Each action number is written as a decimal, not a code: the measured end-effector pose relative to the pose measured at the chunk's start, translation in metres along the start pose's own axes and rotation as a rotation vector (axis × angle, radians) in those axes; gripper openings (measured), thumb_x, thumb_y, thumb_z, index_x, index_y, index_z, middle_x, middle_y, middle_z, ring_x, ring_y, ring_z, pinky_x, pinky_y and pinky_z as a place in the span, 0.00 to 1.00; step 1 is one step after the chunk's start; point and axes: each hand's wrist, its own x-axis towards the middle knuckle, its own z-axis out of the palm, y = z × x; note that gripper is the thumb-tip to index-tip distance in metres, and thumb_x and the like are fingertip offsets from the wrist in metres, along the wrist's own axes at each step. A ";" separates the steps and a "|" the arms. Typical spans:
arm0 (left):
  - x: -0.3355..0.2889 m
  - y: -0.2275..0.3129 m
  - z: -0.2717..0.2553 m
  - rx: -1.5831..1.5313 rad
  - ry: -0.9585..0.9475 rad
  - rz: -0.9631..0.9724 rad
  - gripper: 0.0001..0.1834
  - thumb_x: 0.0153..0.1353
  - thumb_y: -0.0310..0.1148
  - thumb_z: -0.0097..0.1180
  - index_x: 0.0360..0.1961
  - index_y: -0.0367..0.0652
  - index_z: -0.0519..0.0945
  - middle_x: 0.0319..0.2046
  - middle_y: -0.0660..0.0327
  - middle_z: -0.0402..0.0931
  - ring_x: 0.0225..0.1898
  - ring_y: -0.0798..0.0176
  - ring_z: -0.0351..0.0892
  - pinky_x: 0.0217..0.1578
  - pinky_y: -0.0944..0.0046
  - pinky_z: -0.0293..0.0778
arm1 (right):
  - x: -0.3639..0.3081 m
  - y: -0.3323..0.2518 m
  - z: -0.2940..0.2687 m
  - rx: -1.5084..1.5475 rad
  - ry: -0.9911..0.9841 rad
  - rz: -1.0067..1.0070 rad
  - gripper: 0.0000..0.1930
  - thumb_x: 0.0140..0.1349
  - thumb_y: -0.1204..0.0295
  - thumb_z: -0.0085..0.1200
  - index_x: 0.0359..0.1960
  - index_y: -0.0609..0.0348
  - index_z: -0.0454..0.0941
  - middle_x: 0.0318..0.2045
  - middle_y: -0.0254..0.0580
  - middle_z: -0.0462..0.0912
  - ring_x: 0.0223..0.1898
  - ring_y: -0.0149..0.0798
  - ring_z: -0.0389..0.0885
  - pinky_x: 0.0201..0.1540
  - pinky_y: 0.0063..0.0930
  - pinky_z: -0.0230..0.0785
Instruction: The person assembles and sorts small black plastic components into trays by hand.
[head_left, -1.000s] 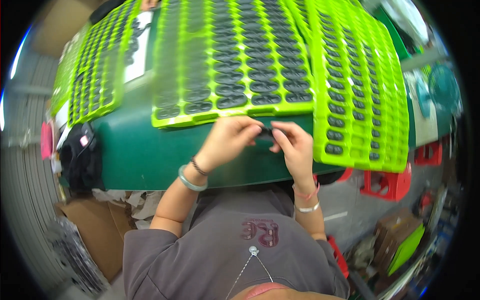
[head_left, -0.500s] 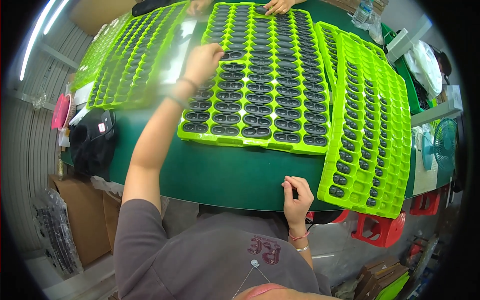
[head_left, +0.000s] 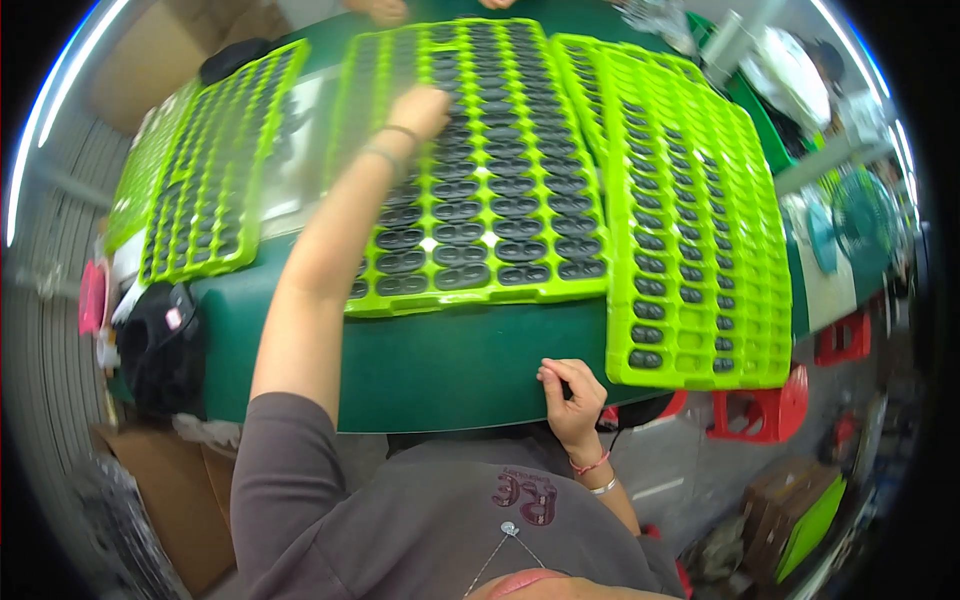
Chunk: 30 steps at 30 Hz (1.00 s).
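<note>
While the left hand (head_left: pixel 420 112) hangs over the lime-green tray (head_left: pixel 480 301), toward its far-left corner, fingers bunched, I cannot tell whether they clamp anything. Dark oval two-hollow shells (head_left: pixel 460 276), rowed in that tray up to its near edge: probably light, stiff, slightly slippery plastic, best pinched at the rounded ends. Right hand (head_left: pixel 575 405), fingertips together, above the bench's (head_left: pixel 450 370) near edge.

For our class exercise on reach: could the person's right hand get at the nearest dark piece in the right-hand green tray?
Probably yes: the right hand is close to the green tray, with nothing visible blocking its way to that dark piece; whether the hand holds something is unclear.
</note>
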 end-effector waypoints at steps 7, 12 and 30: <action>-0.011 -0.036 -0.012 -0.008 0.127 -0.015 0.09 0.52 0.34 0.56 0.29 0.39 0.76 0.29 0.50 0.74 0.37 0.47 0.74 0.37 0.53 0.69 | 0.009 -0.025 -0.099 -0.392 0.175 -0.236 0.02 0.53 0.78 0.55 0.28 0.61 0.76 0.24 0.41 0.80 0.25 0.38 0.79 0.30 0.26 0.71; -0.050 0.018 -0.051 -0.414 0.377 -0.088 0.08 0.53 0.31 0.55 0.24 0.37 0.73 0.18 0.58 0.72 0.20 0.64 0.71 0.26 0.65 0.69 | 0.036 0.024 -0.212 -0.676 0.340 0.120 0.08 0.54 0.79 0.54 0.36 0.64 0.77 0.31 0.45 0.79 0.31 0.41 0.78 0.35 0.26 0.69; -0.232 0.210 -0.051 -1.528 -0.270 -0.347 0.10 0.57 0.22 0.46 0.39 0.35 0.76 0.26 0.65 0.74 0.19 0.77 0.66 0.17 0.78 0.62 | 0.082 0.084 -0.235 -0.952 -0.281 -0.204 0.10 0.49 0.76 0.57 0.35 0.60 0.77 0.42 0.40 0.76 0.52 0.43 0.70 0.57 0.38 0.61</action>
